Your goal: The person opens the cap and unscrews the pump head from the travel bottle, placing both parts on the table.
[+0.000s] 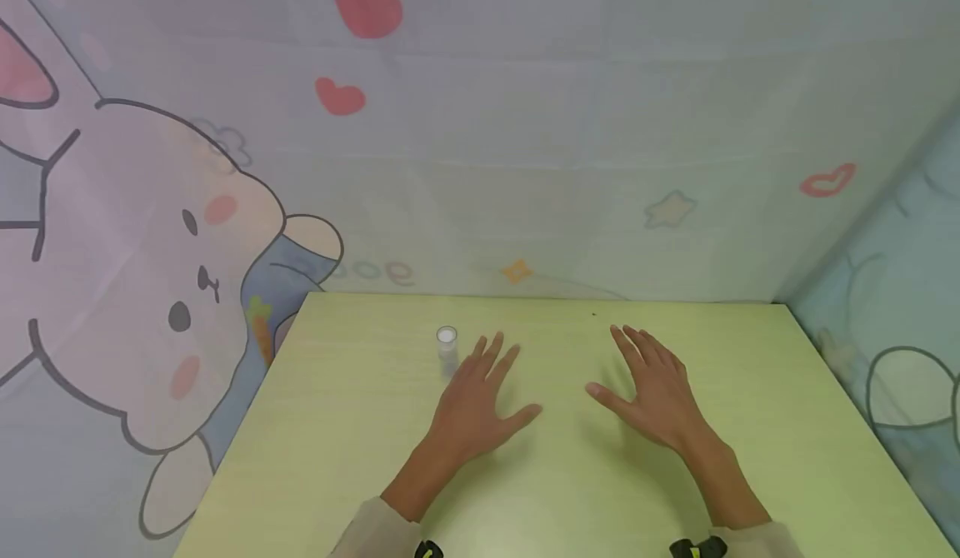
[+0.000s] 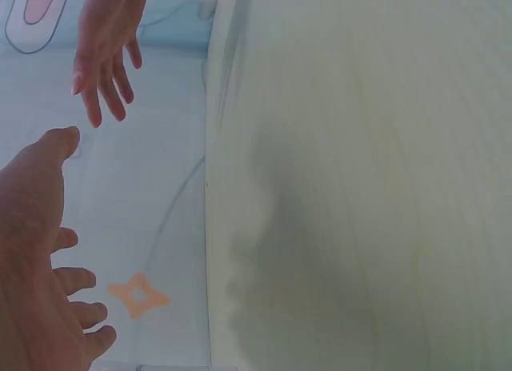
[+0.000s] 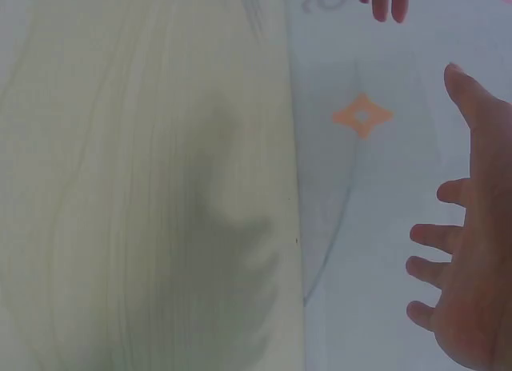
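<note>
Pale printed cloth backdrop [image 1: 525, 125], hung behind and along both sides of a yellow-green tabletop [image 1: 300, 441]; patterned with a large rabbit [image 1: 127, 291] at left, two red hearts [image 1: 367, 10] high up, and an orange four-pointed star [image 1: 517, 271] just above the far table edge. One small clear cylindrical container [image 1: 447, 343], whitish at the top, upright on the tabletop toward the far edge, left of centre; in the head view, just beside and left of the nearest fingertips, with a narrow gap between. One left hand [image 1: 468, 412], back upward, raised over the tabletop with a shadow below; fingers fanned and nearly straight, thumb stretched wide from the index finger, clasping nothing. One right hand [image 1: 660, 396], near-mirrored in pose, right of centre; fingers nearly straight and closer set, thumb likewise wide apart, also clasping nothing. Between the two hands, a broad gap, with thumbs aimed inward; in each wrist view, the opposite hand at the top. Two light sleeves [image 1: 757, 541] and dark wrist straps [image 1: 699, 548] at the lower edge.
</note>
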{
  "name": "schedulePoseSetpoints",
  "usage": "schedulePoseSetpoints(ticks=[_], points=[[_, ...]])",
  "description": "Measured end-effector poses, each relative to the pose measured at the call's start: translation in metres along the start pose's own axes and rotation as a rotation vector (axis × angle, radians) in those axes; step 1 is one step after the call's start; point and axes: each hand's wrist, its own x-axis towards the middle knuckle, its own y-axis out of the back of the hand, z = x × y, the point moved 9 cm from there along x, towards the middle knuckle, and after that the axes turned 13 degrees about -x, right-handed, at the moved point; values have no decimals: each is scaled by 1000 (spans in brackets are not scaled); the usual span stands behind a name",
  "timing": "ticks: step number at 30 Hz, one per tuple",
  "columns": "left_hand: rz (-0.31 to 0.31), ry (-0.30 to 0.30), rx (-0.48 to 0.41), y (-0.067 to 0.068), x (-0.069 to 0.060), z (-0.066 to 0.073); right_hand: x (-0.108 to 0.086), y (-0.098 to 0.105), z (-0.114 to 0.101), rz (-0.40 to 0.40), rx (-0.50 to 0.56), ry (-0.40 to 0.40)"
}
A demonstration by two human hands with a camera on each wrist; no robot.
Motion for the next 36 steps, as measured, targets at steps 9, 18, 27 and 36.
schedulePoseSetpoints(ticks=[9,18,27,36], points=[[10,37,-144,5,-13,-8,6,-1,-10,12,113,15],[33,38,-176,15,-11,-1,9,-3,-12,7,139,-5],[77,31,-197,29,-11,2,11,-7,-19,-11,206,-28],[88,26,-195,45,-4,4,17,-12,-31,-45,275,-41]])
